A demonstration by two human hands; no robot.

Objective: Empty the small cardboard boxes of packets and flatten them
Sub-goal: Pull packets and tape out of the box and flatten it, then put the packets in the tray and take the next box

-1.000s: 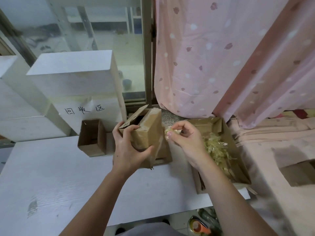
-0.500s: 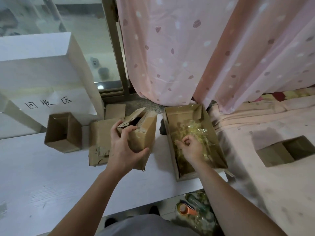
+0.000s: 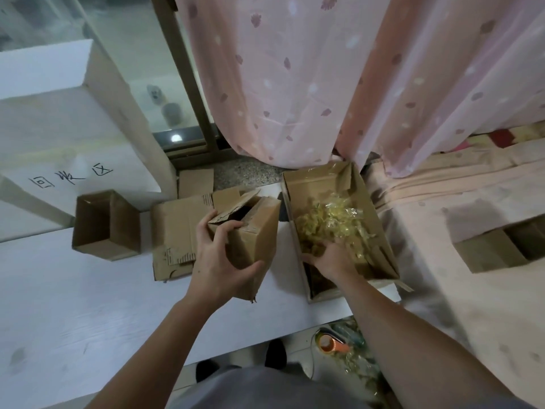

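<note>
a white table (image 3: 73,305) is seen beneath both forearms, with a pink dotted curtain (image 3: 295,84) hung well beyond the fingertips and a large white block (image 3: 67,143), marked with handwritten characters, set far to the left of the left hand's fingers. just to the right of those fingers, a long open cardboard tray (image 3: 368,208) is laid on the table's right end, and a heap of clear yellowish packets (image 3: 333,225) is held in it. the right hand (image 3: 330,261) is lowered into the near part of this tray, its fingers buried among the packets; whether they are spread or closed on any packet cannot be told. a small cardboard box (image 3: 253,231) is gripped by the left hand (image 3: 218,258), tilted above the table with its torn top flaps open; the thumb is clamped against the box's near right face and the other fingers are curled over its upper left edge. under and behind those fingers a flattened cardboard piece (image 3: 174,231) is lain on the table. further left of the fingers an open empty box (image 3: 106,225) is stood upright, apart from the rest. near the right elbow, below the table edge, an orange-and-white object (image 3: 330,345) is glimpsed on the floor, too blurred to be identified.
</note>
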